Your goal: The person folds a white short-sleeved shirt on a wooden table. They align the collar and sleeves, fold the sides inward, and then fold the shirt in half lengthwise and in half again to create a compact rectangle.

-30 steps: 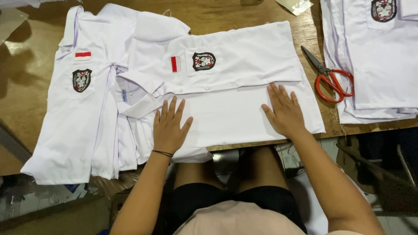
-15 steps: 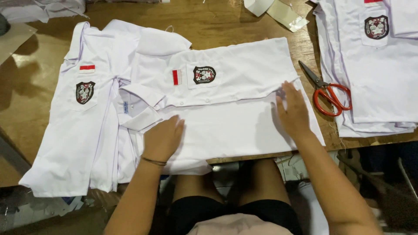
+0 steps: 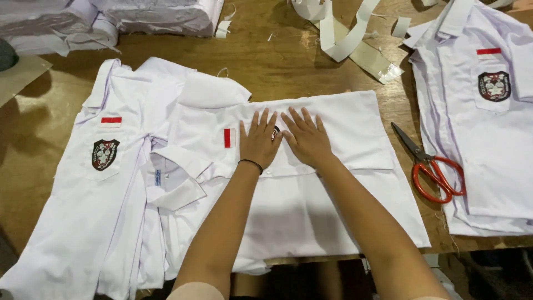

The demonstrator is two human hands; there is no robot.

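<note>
- Folded white school shirt [image 3: 311, 183] lay flat at the middle of the wooden table [image 3: 277, 66], partly over a second spread-out shirt [image 3: 83, 211] to its left.
- Left hand [image 3: 260, 141] and right hand [image 3: 307, 139] rested side by side, palms down, on the shirt's upper fold; fingers spread and straight, grasping nothing.
- Shirt lay entirely beneath the fingers; its dark chest badge [image 3: 276, 133] showed only as a sliver between the two hands, a red-and-white flag patch [image 3: 229, 138] just left of the left hand.
- Red-handled scissors [image 3: 430, 166] lay near the shirt's right edge, beside a stack of white shirts [image 3: 488, 128].
- White cloth strips [image 3: 347, 36] lay at the far table edge.
</note>
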